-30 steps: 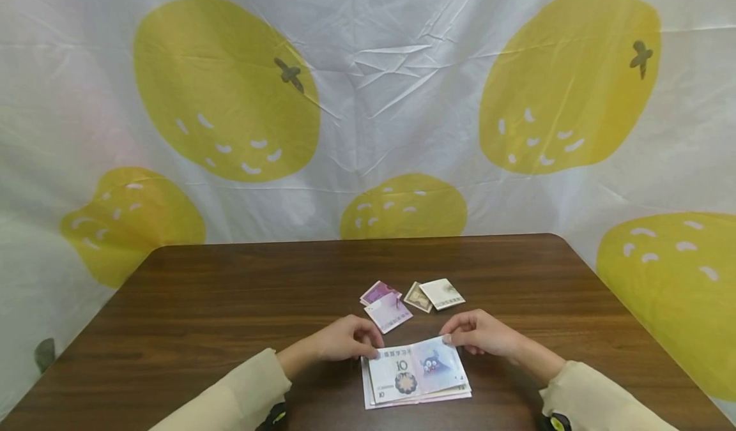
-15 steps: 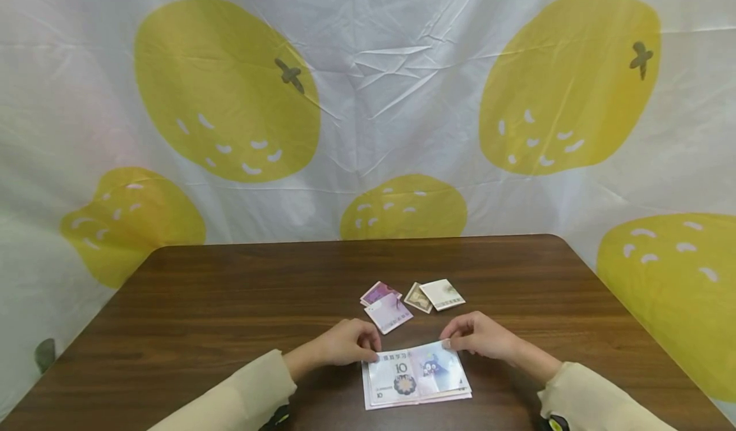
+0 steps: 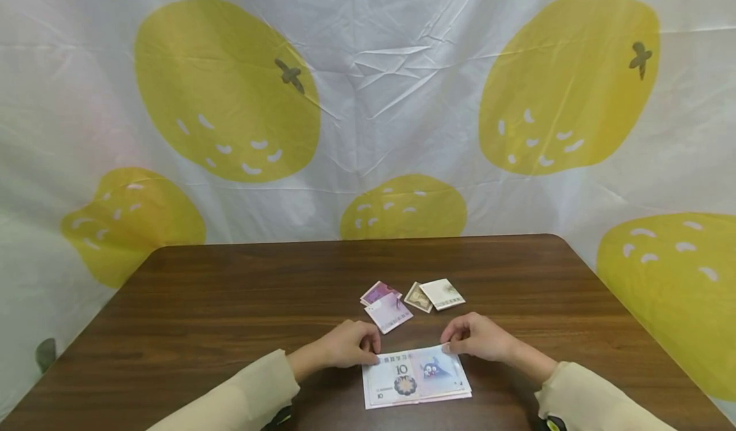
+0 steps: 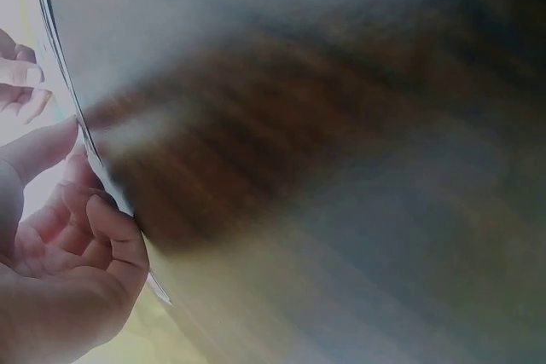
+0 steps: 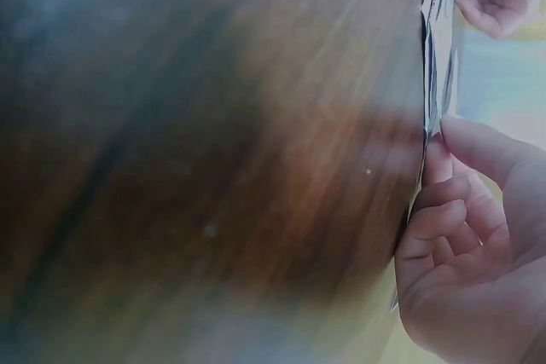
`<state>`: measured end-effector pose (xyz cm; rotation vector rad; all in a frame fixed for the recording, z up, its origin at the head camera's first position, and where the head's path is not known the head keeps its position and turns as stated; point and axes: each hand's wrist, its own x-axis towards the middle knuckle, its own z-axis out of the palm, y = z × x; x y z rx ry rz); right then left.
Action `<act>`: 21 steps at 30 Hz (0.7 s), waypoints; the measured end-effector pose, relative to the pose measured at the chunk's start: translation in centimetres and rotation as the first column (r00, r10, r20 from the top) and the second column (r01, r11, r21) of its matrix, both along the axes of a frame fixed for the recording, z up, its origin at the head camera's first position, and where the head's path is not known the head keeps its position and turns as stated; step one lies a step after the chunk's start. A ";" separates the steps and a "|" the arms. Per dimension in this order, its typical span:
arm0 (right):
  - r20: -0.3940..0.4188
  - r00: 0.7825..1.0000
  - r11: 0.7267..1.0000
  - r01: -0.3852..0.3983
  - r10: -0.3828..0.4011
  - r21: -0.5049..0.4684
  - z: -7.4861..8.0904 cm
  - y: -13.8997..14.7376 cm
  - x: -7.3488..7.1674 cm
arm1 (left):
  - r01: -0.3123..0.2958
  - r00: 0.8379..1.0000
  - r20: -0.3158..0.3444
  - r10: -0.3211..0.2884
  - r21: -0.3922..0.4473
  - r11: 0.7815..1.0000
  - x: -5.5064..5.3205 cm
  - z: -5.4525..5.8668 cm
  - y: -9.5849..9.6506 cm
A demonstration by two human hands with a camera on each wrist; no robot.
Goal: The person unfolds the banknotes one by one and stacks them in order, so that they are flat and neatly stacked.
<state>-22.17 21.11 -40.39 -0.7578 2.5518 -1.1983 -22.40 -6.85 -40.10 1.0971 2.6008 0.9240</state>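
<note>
A flat stack of banknotes lies at the front of the table, its top note pale blue and marked 10, upside down to me. My left hand pinches the far left corner of the top note between thumb and forefinger. At the far right corner, my right hand pinches it the same way. In the left wrist view the stack's thin edge runs by the thumb; in the right wrist view several layered sheets show edge-on above the thumb and forefinger.
Beyond the stack lie purple folded notes and, to their right, a pale folded note overlapping a brownish one. The dark wooden table ends at a curtain printed with yellow lemons.
Both hands have brought the top note down flatter and squarer onto the stack, its far edge shifting slightly toward me. The folded notes behind have not moved.
</note>
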 end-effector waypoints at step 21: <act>-0.010 1.000 0.999 0.029 -0.030 -0.019 0.1 0.3 -0.5 | -0.098 0.995 -0.017 0.100 0.105 0.990 -0.5 0.1 -0.4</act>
